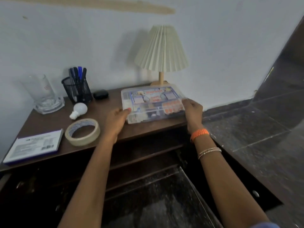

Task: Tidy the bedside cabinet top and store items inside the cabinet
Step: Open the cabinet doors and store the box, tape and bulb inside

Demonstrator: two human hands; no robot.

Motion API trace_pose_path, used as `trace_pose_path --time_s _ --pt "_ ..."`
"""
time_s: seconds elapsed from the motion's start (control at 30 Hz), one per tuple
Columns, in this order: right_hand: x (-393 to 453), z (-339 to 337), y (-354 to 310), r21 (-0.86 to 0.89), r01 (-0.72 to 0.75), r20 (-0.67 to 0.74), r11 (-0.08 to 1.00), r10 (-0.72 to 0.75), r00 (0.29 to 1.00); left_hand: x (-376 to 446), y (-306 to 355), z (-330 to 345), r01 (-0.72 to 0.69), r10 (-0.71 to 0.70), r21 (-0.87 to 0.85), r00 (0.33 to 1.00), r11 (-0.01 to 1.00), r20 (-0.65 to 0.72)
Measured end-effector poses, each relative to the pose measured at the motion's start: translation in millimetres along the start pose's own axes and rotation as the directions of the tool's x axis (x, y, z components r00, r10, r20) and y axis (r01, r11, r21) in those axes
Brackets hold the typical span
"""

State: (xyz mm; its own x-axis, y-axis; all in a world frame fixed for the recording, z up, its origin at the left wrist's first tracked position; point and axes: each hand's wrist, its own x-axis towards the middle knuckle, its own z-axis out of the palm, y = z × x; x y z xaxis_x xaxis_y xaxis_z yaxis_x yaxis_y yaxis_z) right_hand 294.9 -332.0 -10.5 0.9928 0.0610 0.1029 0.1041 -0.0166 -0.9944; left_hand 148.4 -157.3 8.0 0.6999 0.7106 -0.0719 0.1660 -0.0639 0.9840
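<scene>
L hand (118, 117) & R hand (193, 109) grip opp. ends of clear plastic first-aid box (152, 104) on cabinet top (54, 119), just in front of lamp (162, 53); tape roll (82, 131) to box's left.

The cabinet top (105, 122) looks like dark brown wood with a smooth, dull sheen. The box (153, 104) is clear, glossy plastic with a printed paper label under its lid. The lamp (162, 51) has a pleated cream shade that looks like cloth or paper, matt, on a pale wooden stem and base. The pen holder (77, 91) is black metal mesh. The jug (44, 94) is clear, shiny glass. The bulb (79, 110) is smooth white, matt. The tape roll (83, 131) looks like beige paper tape, matt. The small case (100, 94) is black, smooth plastic. The flat carton (34, 146) is printed card. The floor (263, 122) is dark speckled stone, polished.
</scene>
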Motion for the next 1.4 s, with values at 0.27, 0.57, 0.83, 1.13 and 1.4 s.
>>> trace_pose_path --time_s 0.27,0.57,0.83,1.13,1.4 --pt "-58 -30 -19 0.279 -0.105 0.006 0.955 0.107 0.994 -40 4 -26 0.176 -0.136 -0.303 0.979 0.937 0.149" --pt "-119 -81 1 0.510 -0.221 -0.044 0.831 0.282 0.958 -78 -27 -60 0.395 -0.182 -0.164 0.703 0.904 0.688" --pt "-153 -87 32 0.556 -0.278 -0.009 0.783 0.340 0.940 -70 -83 -74 0.520 -0.306 -0.037 0.556 0.853 0.773" --pt "-153 -83 76 0.500 -0.416 -0.043 0.760 0.501 0.864 -65 -126 -48 0.535 -0.539 0.189 0.634 0.824 0.555" --pt "-140 -52 93 0.601 -0.448 -0.087 0.662 0.611 0.787 -67 -141 -25 0.592 -0.532 -0.087 0.772 0.801 0.347"
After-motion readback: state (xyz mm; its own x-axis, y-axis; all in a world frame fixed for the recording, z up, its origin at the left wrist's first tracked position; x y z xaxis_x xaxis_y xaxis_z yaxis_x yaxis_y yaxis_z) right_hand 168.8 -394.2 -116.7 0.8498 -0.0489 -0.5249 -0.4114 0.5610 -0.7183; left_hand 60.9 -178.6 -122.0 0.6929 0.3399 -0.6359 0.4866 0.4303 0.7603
